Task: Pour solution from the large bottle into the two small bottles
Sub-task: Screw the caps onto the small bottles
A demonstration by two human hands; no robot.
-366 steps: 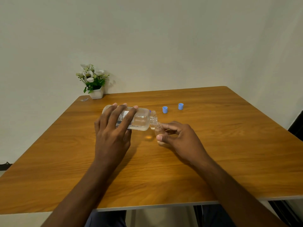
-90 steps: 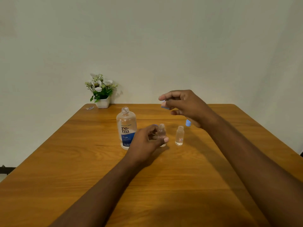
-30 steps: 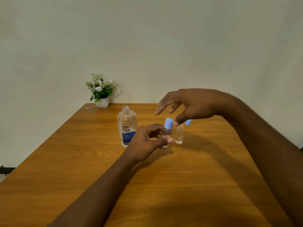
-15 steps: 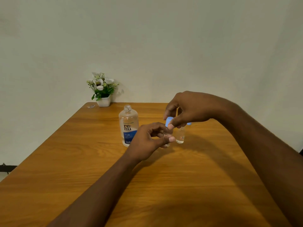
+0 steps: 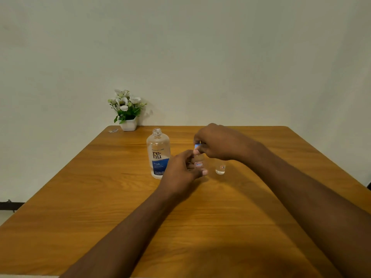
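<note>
bottle [image 5: 199, 162] in left hand [image 5: 181, 170], cap [image 5: 197, 145] seemingly in right hand [image 5: 218, 142], mid table [image 5: 96, 197]

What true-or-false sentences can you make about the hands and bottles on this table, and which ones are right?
1. The large bottle stands upright with no cap on. True.
2. The left hand holds the large bottle. False: it grips a small bottle.
3. The right hand pinches a blue cap on top of that small bottle. True.
4. The other small bottle lies on its side. False: it stands upright on the table.
5. The flower pot holds red flowers. False: they are white.
</note>
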